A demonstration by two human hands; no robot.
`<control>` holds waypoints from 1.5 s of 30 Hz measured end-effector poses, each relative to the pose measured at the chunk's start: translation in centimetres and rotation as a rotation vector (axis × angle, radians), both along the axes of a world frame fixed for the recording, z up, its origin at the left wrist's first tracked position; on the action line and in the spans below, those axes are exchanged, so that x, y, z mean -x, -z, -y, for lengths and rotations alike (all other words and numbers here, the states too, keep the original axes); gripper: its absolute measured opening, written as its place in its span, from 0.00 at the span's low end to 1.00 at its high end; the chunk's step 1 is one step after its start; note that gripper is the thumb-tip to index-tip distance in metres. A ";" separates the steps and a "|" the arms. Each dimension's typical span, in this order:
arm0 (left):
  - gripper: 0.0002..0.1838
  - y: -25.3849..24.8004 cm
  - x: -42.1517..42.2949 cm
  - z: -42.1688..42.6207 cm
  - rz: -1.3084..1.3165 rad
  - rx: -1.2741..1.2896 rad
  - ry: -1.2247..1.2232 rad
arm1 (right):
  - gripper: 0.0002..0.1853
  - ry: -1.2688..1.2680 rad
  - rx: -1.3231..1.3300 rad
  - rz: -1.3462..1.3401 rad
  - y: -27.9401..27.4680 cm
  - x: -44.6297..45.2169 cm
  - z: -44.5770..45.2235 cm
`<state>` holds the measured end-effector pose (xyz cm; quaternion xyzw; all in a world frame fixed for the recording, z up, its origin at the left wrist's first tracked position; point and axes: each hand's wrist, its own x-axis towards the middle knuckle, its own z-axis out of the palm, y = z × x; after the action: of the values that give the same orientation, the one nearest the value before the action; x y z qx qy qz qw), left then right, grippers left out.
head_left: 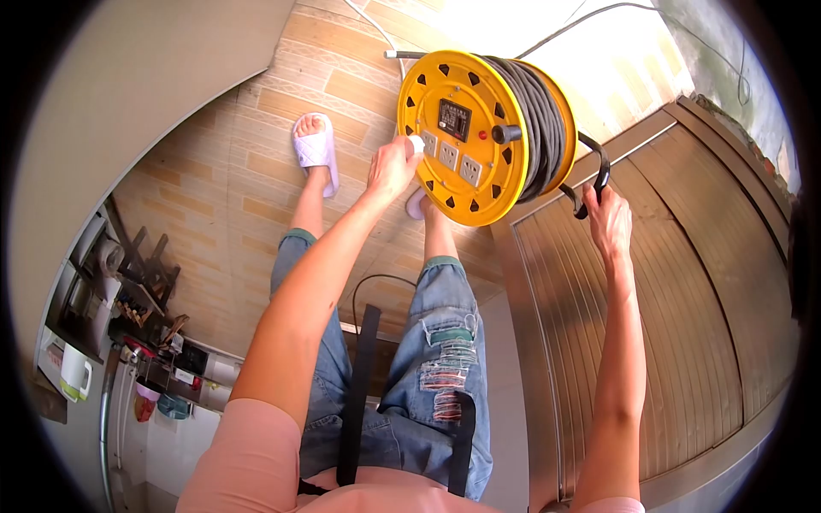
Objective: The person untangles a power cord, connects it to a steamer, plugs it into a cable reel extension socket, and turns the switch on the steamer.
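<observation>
A yellow cable reel [463,175] with dark cable [532,128] wound on its drum is in front of me, its face tilted toward me. On that face are several white sockets [448,155], a dark label and a black knob [507,133]. My left hand [393,168] is closed on a small white plug [416,144] at the left-most socket; whether its pins are inside is hidden. At the reel's right side, the fingers of my right hand [608,221] are wrapped round its black handle [602,162].
A brown ribbed metal door or panel [658,316] is on the right. Tiled floor [231,184] lies under my slippered feet. Loose cable [590,15] runs off at the top right. Shelves with a white kettle [75,374] and other household items are at the lower left.
</observation>
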<state>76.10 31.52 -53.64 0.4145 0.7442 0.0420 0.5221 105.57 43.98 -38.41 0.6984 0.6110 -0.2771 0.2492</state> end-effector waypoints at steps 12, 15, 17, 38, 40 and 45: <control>0.14 0.2 -0.6 0.6 0.079 0.013 -0.160 | 0.23 -0.013 0.002 0.056 0.5 -0.2 0.1; 0.15 0.2 0.1 0.3 0.077 -0.012 -0.044 | 0.23 0.000 0.002 0.031 0.4 -0.3 0.1; 0.15 0.1 0.8 -0.7 0.239 0.108 -0.248 | 0.23 0.023 -0.007 0.016 0.3 -0.2 -0.1; 0.33 7.4 -3.3 0.5 0.169 -0.140 -0.832 | 0.20 0.039 0.010 0.034 -0.3 1.0 0.0; 0.33 7.1 -3.1 0.1 0.128 -0.143 -0.755 | 0.20 0.019 -0.002 0.048 -0.2 1.3 -0.3; 0.33 6.4 -3.4 -0.1 0.004 -0.171 -0.673 | 0.19 0.013 0.005 0.078 -0.3 1.3 -0.2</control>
<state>79.53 31.58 -60.02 0.1878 0.8319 0.2748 0.4440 104.23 44.19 -38.12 0.7121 0.5954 -0.2528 0.2729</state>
